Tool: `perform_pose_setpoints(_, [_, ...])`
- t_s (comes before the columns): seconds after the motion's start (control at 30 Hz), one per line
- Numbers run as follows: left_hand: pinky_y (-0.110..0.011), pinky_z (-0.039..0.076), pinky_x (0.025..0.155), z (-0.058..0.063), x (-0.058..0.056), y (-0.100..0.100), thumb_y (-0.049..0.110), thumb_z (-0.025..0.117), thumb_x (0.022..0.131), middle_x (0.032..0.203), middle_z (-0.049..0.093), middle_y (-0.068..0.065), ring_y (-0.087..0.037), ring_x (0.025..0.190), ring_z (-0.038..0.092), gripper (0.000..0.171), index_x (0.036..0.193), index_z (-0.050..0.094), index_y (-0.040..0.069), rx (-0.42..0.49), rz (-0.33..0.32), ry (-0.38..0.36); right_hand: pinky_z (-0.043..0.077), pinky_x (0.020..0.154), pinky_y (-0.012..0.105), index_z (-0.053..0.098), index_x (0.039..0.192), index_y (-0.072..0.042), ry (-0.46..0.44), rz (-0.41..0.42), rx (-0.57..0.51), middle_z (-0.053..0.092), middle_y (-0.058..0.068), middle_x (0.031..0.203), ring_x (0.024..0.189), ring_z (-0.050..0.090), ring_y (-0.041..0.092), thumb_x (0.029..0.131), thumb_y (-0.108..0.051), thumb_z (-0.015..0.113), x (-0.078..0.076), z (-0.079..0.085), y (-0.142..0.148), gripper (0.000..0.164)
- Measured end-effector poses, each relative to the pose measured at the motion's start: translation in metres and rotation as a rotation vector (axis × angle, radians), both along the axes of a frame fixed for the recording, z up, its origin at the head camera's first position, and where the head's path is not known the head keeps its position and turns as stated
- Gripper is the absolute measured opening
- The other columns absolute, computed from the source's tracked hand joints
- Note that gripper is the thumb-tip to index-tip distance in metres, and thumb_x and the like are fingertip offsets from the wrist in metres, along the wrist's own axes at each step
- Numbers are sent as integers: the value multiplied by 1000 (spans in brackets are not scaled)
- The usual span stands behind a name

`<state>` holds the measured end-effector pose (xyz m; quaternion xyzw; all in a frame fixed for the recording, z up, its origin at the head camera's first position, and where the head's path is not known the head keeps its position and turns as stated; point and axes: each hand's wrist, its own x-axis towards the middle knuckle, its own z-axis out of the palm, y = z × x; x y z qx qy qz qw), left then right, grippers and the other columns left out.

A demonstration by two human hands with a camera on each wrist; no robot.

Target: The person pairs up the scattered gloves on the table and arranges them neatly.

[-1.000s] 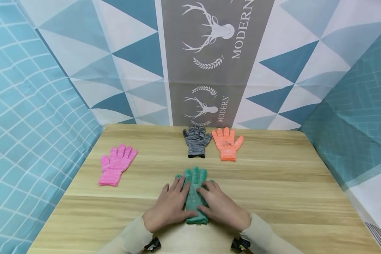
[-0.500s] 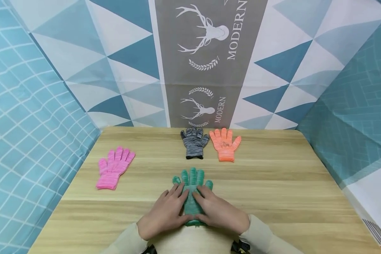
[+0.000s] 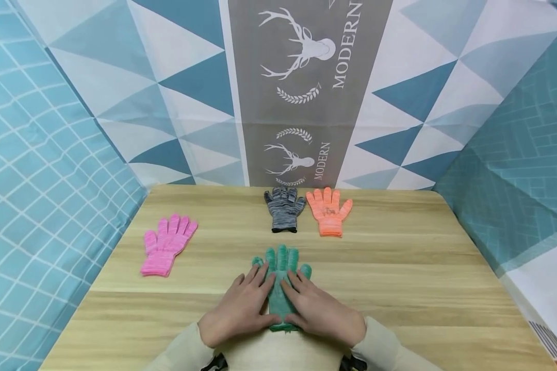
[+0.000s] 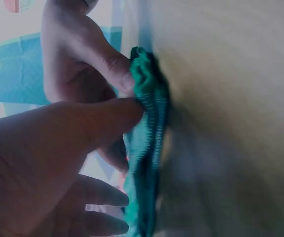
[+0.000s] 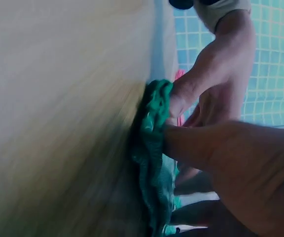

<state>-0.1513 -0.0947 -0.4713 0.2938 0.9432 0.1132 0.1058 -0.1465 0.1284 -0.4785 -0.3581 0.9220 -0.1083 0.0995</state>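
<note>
A green knitted glove (image 3: 280, 296) lies on the table with its fingers away from me and its cuff toward me. My left hand (image 3: 239, 309) rests on its left side, fingers stretched over the palm and thumb at the cuff. On the other side, my right hand (image 3: 327, 312) presses down in the same way, its thumb at the cuff too. The glove's fingertips show beyond both hands. In the left wrist view the green cuff (image 4: 149, 113) appears edge-on with thumbs against it; the right wrist view shows the folded cuff (image 5: 154, 123) low against the tabletop.
A pink glove (image 3: 168, 245) lies at the left of the wooden table (image 3: 399, 288). Toward the back edge are a grey-black glove (image 3: 284, 210) and an orange glove (image 3: 329, 211), side by side. A patterned cloth wall (image 3: 301, 103) rises behind the table.
The hands have slid slightly toward me and the cuff, uncovering more of the green glove's outer fingers. The head view has shifted a little. The other gloves have stayed in place.
</note>
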Motion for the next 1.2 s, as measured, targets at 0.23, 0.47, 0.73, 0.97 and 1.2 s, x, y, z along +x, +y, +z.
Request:
perform_pose_setpoints(0.23, [-66, 41, 110, 0, 1, 1, 62, 71, 89, 165, 28, -28, -51, 150, 31, 96, 156, 40, 1, 5, -29, 0, 51, 108, 44, 48, 151, 1, 43, 34, -48, 40, 27, 159, 146, 43, 42, 98, -47, 67, 9, 0, -4, 74])
perform_pose_setpoints(0.47, [-67, 36, 113, -6, -5, -4, 70, 74, 81, 166, 22, -31, -48, 153, 26, 113, 157, 34, -4, 37, 21, -67, 46, 113, 46, 42, 156, -3, -75, 34, -15, 29, 27, 165, 152, 30, 46, 102, -51, 58, 14, -4, -5, 74])
perform_pose_setpoints(0.73, [-68, 30, 117, -12, -18, -10, 80, 70, 76, 167, 20, -29, -45, 155, 21, 127, 160, 27, -5, 33, 56, -73, 44, 115, 47, 39, 157, -1, -40, 45, -9, 25, 29, 165, 152, 27, 47, 104, -48, 54, 13, -3, -7, 72])
perform_pose_setpoints(0.97, [-69, 27, 118, -10, -24, -10, 76, 75, 75, 168, 19, -28, -44, 156, 20, 130, 161, 22, -5, 45, 53, -68, 39, 119, 46, 33, 159, -1, -30, 31, 7, 24, 26, 167, 155, 25, 41, 106, -51, 49, 11, -6, -9, 75])
perform_pose_setpoints(1.2, [-55, 49, 108, 4, -3, -6, 51, 78, 88, 154, 48, -26, -39, 139, 52, 91, 150, 46, -7, 123, -15, 102, 41, 117, 48, 38, 157, -1, -58, 30, -37, 31, 23, 165, 153, 30, 42, 105, -47, 54, 10, 2, -6, 71])
